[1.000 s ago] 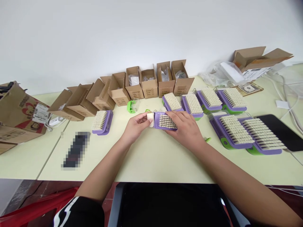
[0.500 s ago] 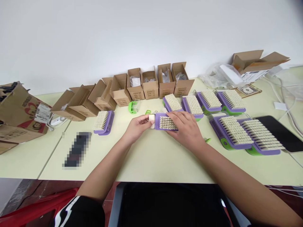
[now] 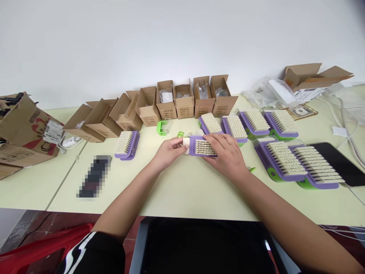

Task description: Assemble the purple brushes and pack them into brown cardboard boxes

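From my feed I can't make out a single word or number. Far left of my left hand, the large carton bears red print, a round face emblem and a white label. Ahead of both hands, the small cartons carry tiny printed lines beside little squares, too small for me.

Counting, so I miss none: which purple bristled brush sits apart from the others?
The rectangular purple brush with cream bristles, the only one left of the left hand.
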Available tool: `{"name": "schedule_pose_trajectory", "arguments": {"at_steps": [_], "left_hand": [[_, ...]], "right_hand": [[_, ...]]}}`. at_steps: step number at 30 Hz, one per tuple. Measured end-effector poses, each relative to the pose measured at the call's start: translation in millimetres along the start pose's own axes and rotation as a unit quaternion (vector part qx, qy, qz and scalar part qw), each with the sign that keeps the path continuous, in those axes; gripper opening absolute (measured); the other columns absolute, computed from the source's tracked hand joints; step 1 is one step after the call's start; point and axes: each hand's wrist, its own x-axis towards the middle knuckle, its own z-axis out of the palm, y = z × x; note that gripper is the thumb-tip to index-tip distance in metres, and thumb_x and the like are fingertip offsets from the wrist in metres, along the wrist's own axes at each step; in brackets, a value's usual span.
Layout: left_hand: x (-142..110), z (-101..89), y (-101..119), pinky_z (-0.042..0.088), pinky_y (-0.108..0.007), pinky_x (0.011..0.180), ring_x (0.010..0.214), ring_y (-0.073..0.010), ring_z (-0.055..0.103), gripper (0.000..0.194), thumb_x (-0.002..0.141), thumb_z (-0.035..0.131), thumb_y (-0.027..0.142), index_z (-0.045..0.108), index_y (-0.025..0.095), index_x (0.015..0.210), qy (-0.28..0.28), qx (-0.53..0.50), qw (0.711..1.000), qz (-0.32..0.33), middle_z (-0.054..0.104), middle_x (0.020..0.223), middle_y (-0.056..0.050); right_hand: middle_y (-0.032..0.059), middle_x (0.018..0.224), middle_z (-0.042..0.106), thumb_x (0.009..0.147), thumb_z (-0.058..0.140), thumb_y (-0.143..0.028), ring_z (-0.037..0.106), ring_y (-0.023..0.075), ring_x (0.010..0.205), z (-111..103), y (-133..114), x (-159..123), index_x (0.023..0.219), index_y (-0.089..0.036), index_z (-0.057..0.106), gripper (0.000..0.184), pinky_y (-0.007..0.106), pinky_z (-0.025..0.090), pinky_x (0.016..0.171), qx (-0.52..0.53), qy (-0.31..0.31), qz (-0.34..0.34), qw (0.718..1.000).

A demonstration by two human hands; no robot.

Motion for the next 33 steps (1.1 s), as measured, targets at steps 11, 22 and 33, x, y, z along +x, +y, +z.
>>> {"name": "schedule_pose_trajectory", "arguments": {"at_steps": [11, 22, 33], "left_hand": [[-3.6, -6.8, 7.5, 0.050, -0.037, 0.102, 0.104, -0.0245, 0.064, 0.036, 0.094, 0.081, 0.049, 0.088, 0.019, 0.114, -0.034, 0.007, 0.999, 0.014, 0.069, 0.107, -0.007], [-5.4, -7.0, 1.6, 0.048, -0.045, 0.122, 0.146, -0.0345, 0.057, 0.062, 0.098, 0.083, 0.053, 0.071, 0.030, 0.154, -0.057, -0.056, 0.995, 0.063, 0.060, 0.155, -0.013], [-3.0, 0.5, -5.0, 0.053, -0.044, 0.116, 0.144, -0.0343, 0.062, 0.074, 0.083, 0.098, 0.046, 0.069, 0.028, 0.149, -0.057, -0.154, 0.981, 0.101, 0.068, 0.152, -0.015]], "right_hand": [[0.0158, 0.148, 0.073, 0.101, 0.072, -0.029, 0.065, 0.0407, 0.131, -1.7, -7.3, -1.4, 0.162, -0.026, 0.051, 0.065, 0.059, 0.050, 0.114, -0.022, 0.025, -0.019, 0.999], [0.0169, 0.148, 0.073, 0.102, 0.076, -0.043, 0.068, 0.0410, 0.133, -5.7, -5.6, 2.6, 0.160, -0.027, 0.052, 0.065, 0.061, 0.051, 0.116, 0.042, 0.029, 0.016, 0.999], [0.0128, 0.141, 0.078, 0.087, 0.086, -0.065, 0.078, 0.0425, 0.120, -24.2, -14.3, -0.2, 0.152, -0.030, 0.061, 0.078, 0.059, 0.064, 0.097, 0.217, -0.045, 0.157, 0.962]]}}
